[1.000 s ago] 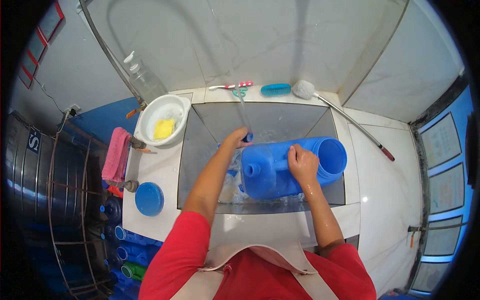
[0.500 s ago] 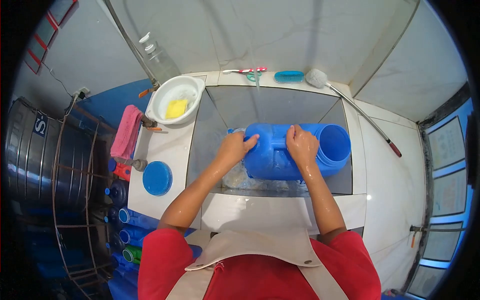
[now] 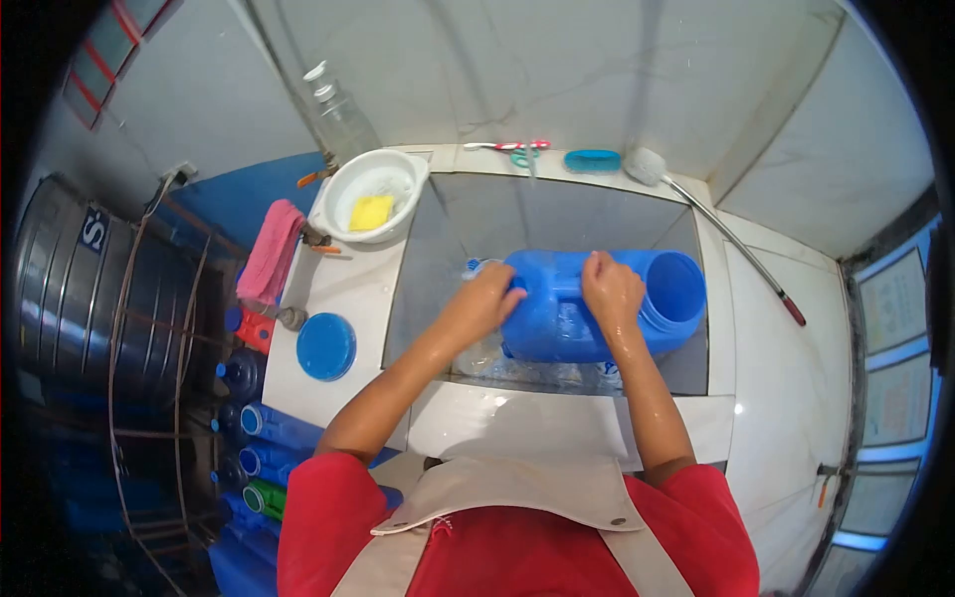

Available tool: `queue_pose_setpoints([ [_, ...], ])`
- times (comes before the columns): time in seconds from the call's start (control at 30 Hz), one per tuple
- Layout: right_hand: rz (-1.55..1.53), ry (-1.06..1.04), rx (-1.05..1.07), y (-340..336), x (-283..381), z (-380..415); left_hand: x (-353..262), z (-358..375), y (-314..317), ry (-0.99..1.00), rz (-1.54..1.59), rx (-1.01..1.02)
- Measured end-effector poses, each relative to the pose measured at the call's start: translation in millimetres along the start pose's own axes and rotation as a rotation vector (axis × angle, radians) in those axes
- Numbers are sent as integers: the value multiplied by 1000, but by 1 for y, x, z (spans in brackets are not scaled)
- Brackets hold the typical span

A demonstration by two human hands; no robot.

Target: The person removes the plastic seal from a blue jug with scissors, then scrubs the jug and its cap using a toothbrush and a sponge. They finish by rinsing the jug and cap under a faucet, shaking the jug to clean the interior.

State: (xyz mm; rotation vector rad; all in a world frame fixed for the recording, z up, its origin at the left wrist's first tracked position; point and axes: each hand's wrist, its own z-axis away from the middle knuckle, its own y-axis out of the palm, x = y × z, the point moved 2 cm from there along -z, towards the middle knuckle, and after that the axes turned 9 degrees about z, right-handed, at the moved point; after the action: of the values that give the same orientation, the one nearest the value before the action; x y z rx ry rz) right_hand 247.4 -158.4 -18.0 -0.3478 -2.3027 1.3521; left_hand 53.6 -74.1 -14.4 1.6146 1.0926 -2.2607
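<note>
A big blue plastic water jug (image 3: pixel 557 333) lies on its side over the grey sink (image 3: pixel 458 204), its wide uncapped mouth facing right. My right hand (image 3: pixel 611 291) is closed around the jug's handle. At the left end of the jug, my left hand (image 3: pixel 487 298) grips its edge, thumb on top and the other fingers partly hidden. Clear plastic items (image 3: pixel 482 356) lie in the sink beneath the jug, mostly covered by it. A round blue lid (image 3: pixel 326 346) rests on the left counter.
A white basin (image 3: pixel 328 204) holding a yellow sponge (image 3: pixel 371 213) stands left of the sink, by a pump bottle (image 3: pixel 343 119) and a pink cloth (image 3: pixel 272 254). Along the back ledge lie a toothbrush (image 3: pixel 507 145), a blue brush (image 3: pixel 593 160) and a long-handled brush (image 3: pixel 736 234). More jugs (image 3: pixel 284 428) stand lower left.
The whole view has shifted slightly, so most things appear a little further right. Both hands keep their hold on the jug, which stays on its side with its mouth to the right.
</note>
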Motion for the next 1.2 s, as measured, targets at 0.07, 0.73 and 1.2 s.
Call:
queue_pose_setpoints([
  [0.07, 22, 91, 65, 1, -7, 2, 4, 15, 9, 349, -176, -21],
  [0.73, -2, -338, 756, -19, -64, -31, 137, 169, -105, -711, -577, -353],
  [1.2, -286, -533, 635, 104, 69, -184, 40, -126, 5, 13, -673, -308],
])
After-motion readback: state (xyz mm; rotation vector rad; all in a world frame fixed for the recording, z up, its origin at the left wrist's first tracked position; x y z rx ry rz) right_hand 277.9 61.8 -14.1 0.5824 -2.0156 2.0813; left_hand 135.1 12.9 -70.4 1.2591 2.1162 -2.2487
